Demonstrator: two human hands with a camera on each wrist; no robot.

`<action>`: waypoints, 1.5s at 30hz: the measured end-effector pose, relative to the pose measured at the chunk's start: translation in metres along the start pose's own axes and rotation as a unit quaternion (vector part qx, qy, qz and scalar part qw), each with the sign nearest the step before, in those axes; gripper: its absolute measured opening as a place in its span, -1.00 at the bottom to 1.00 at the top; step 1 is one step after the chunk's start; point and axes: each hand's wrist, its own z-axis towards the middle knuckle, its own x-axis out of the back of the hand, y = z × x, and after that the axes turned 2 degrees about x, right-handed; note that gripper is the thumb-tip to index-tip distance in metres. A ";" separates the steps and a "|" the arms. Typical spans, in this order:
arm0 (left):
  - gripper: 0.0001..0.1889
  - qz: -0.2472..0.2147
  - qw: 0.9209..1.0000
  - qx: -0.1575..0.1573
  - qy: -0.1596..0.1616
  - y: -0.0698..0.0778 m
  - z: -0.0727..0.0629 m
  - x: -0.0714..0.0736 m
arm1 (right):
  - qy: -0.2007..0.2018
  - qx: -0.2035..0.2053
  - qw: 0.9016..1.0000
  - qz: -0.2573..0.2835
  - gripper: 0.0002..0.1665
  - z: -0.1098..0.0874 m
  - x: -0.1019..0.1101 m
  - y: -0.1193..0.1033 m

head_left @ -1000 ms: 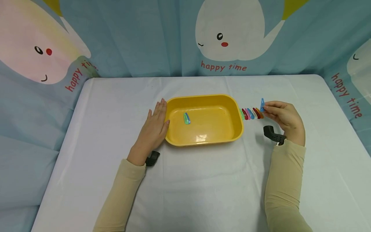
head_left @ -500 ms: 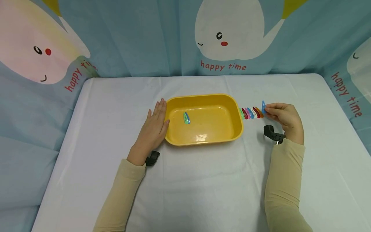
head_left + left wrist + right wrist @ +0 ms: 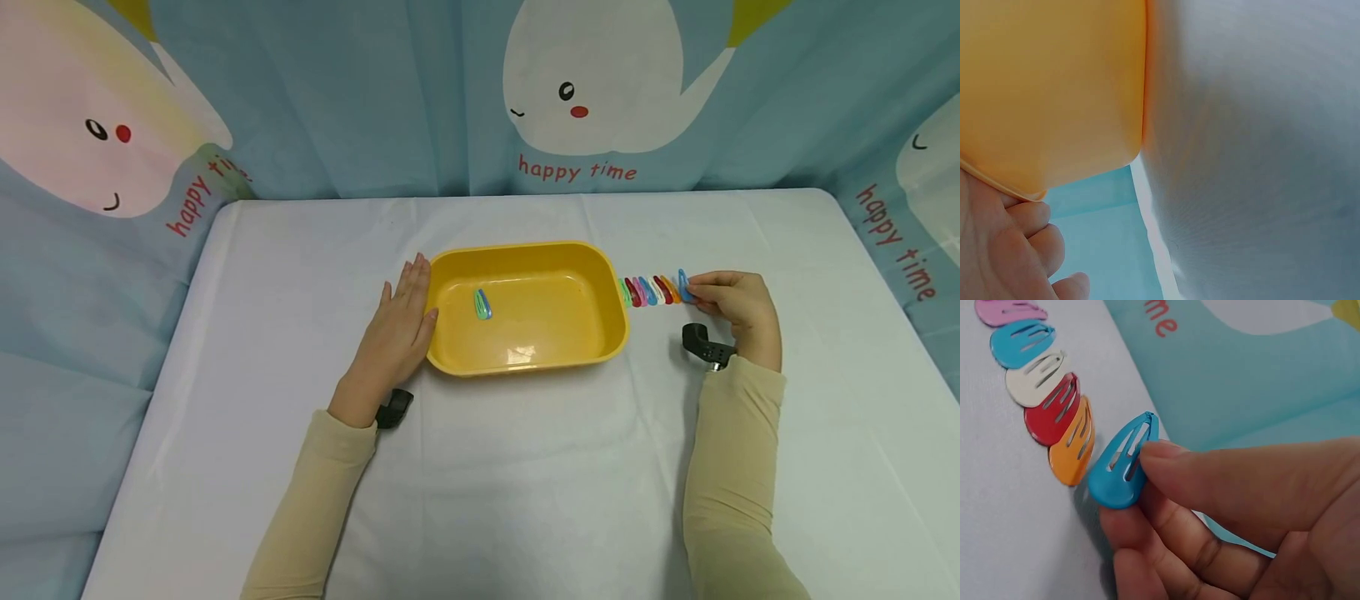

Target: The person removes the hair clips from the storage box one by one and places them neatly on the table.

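Between thumb and fingers, my right hand (image 3: 738, 308) pinches a blue snap hair clip (image 3: 1115, 481) at the right end of a row of clips. The nearest clip in that row is an orange hair clip (image 3: 1072, 450), with a red hair clip (image 3: 1054, 415) beside it. My left hand (image 3: 393, 333) rests with straight fingers along the left rim of a yellow tray (image 3: 525, 371). Inside the tray lie a green hair clip (image 3: 480, 307) and a blue one, side by side. In the left wrist view the fingers touch beneath the tray's rim.
White, pink and other coloured clips (image 3: 643, 292) continue the row up to the tray's right side. A white cloth (image 3: 525, 483) covers the table. Behind it hangs a blue curtain (image 3: 360, 100) with whale prints.
My right hand has lowered the blue hair clip toward the table, bringing it down beside the orange clip. The left hand and the tray have stayed in place.
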 end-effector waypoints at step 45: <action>-0.36 0.000 1.000 -0.002 0.000 0.000 0.000 0.000 | 0.062 0.007 0.982 -0.181 -0.62 0.008 -0.013 0.005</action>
